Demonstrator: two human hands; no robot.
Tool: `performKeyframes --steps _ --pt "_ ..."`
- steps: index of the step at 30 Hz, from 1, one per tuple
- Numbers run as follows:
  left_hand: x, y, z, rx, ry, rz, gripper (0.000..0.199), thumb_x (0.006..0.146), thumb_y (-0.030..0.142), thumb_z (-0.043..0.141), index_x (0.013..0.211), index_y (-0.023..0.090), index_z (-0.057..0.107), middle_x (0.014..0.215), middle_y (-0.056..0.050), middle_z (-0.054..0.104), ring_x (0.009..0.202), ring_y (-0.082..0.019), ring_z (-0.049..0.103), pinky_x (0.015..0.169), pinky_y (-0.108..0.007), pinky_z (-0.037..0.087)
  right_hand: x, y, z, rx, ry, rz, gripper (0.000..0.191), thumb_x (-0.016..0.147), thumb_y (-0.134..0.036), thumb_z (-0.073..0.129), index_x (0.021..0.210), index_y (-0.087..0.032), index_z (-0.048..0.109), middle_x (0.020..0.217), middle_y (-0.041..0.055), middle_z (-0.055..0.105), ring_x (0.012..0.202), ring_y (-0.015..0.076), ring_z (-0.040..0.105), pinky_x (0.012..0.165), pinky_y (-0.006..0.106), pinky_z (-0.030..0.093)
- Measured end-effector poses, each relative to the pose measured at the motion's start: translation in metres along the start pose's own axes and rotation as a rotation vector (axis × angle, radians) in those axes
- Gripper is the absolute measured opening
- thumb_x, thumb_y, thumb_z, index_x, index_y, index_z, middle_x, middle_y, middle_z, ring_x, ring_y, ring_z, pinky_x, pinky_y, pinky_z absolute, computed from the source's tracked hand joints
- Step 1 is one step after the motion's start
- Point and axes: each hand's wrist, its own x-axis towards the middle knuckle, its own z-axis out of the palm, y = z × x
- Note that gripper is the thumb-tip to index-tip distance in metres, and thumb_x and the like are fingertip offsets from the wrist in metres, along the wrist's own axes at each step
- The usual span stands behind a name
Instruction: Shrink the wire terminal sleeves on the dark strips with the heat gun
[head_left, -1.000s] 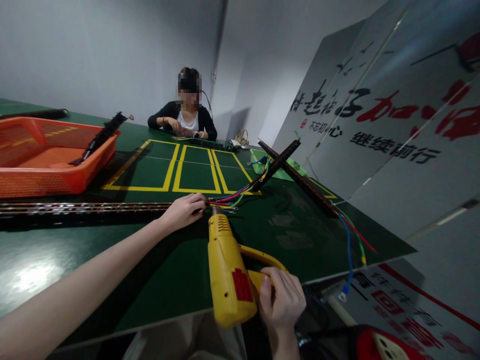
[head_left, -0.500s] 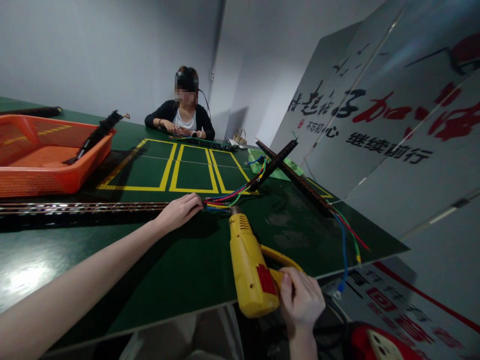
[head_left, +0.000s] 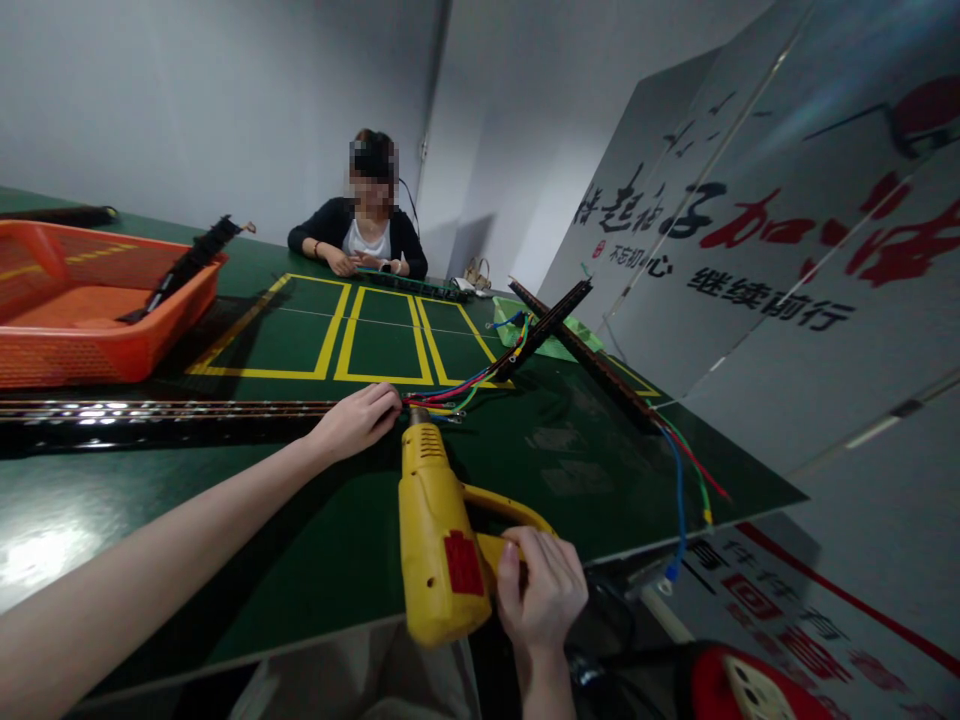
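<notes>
My right hand (head_left: 541, 585) is closed round the handle of a yellow heat gun (head_left: 437, 530). Its metal nozzle (head_left: 419, 416) points away from me, close beside a bundle of coloured wires (head_left: 442, 405) with ring terminals at their ends. My left hand (head_left: 361, 418) is closed on these wires where they leave a long dark strip assembly (head_left: 225, 420) that runs off to the left. The fingertips hide the exact spot of the grip. Red, blue, yellow and green wires show past the fingers.
An orange basket (head_left: 90, 350) with a black part (head_left: 196, 262) leaning in it stands at the left. Two dark strips (head_left: 551, 325) lie crossed at the right, one with wires (head_left: 681, 500) hanging over the table edge. Across the green table (head_left: 525, 520) sits a person (head_left: 367, 225).
The heat gun in my right hand has moved left, bringing its nozzle from the wire ends nearer to my left fingers. My left hand has stayed nearly in place.
</notes>
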Motion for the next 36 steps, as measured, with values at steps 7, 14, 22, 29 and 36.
performKeyframes --steps 7,14,22,29,36 --pt "0.001 0.001 -0.001 -0.025 0.013 -0.009 0.016 0.092 0.024 0.037 0.093 0.018 0.052 0.097 -0.008 0.057 0.091 -0.018 0.055 0.079 -0.031 0.048 0.001 -0.009 0.006 0.055 -0.003 0.011 0.023 0.09 -0.026 0.038 0.074 -0.02 0.054 0.064 -0.0006 0.059 0.064 0.0123 0.053 0.068 0.028 0.034" --pt "0.001 0.003 -0.005 -0.056 0.014 -0.017 0.016 0.092 0.024 0.038 0.091 0.017 0.053 0.097 -0.007 0.058 0.089 -0.018 0.056 0.078 -0.031 0.048 0.002 -0.004 0.004 0.069 -0.007 -0.007 0.021 0.089 -0.024 0.038 0.076 -0.02 0.055 0.065 -0.0003 0.06 0.064 0.0125 0.054 0.068 0.028 0.035" --pt "0.001 0.001 -0.003 -0.018 0.019 -0.005 0.014 0.089 0.023 0.04 0.089 0.018 0.054 0.095 -0.006 0.059 0.088 -0.017 0.056 0.078 -0.031 0.047 0.004 0.021 -0.012 0.008 -0.019 -0.034 0.024 0.09 -0.022 0.038 0.073 -0.02 0.055 0.063 -0.0018 0.06 0.061 0.0107 0.055 0.065 0.026 0.036" --pt "-0.002 0.002 -0.003 0.04 0.061 0.028 0.015 0.088 0.022 0.042 0.089 0.018 0.057 0.093 -0.005 0.062 0.084 -0.016 0.059 0.073 -0.028 0.048 -0.002 0.04 -0.023 -0.052 0.012 -0.037 0.023 0.09 -0.022 0.038 0.075 -0.02 0.055 0.064 -0.0015 0.061 0.061 0.0115 0.056 0.065 0.026 0.037" --pt "-0.002 0.002 -0.002 0.083 0.05 0.034 0.02 0.088 0.022 0.04 0.092 0.018 0.059 0.097 -0.007 0.061 0.087 -0.017 0.059 0.076 -0.03 0.049 -0.002 0.04 -0.025 -0.085 -0.001 -0.011 0.024 0.091 -0.022 0.038 0.074 -0.02 0.055 0.064 -0.0021 0.061 0.06 0.0111 0.055 0.063 0.026 0.036"
